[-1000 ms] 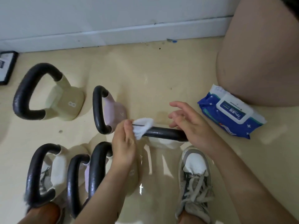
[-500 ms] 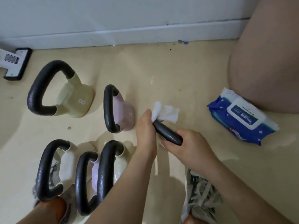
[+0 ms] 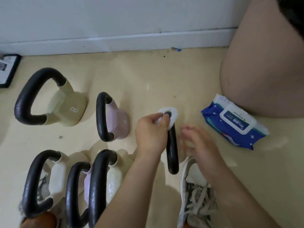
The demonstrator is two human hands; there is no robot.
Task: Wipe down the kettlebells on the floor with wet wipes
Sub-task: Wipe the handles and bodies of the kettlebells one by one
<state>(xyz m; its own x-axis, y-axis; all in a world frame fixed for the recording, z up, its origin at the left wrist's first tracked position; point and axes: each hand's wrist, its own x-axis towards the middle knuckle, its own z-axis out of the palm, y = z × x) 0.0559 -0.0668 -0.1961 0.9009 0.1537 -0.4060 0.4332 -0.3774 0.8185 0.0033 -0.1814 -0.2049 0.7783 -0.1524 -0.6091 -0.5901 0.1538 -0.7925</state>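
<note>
My left hand [image 3: 151, 134] holds a white wet wipe [image 3: 169, 116] wrapped round the far end of a black kettlebell handle [image 3: 171, 152] that runs away from me between my hands. The body of that kettlebell is hidden under the handle and my arms. My right hand [image 3: 197, 142] hovers just right of the handle, blurred, fingers loosely curled and holding nothing. A blue pack of wet wipes [image 3: 233, 124] lies on the floor to the right.
Other kettlebells stand left: a beige one marked 8 [image 3: 65, 109], a pink one [image 3: 115, 120], and three close together [image 3: 105, 178] at the lower left. My shoe [image 3: 195, 191] is below the handle, my bare knee [image 3: 263, 71] at right. The white baseboard [image 3: 131, 40] runs behind.
The black handle has turned from slanting to pointing straight away from me. My right hand has let go of it and drawn off to the right. My left hand slid the wipe to the far end.
</note>
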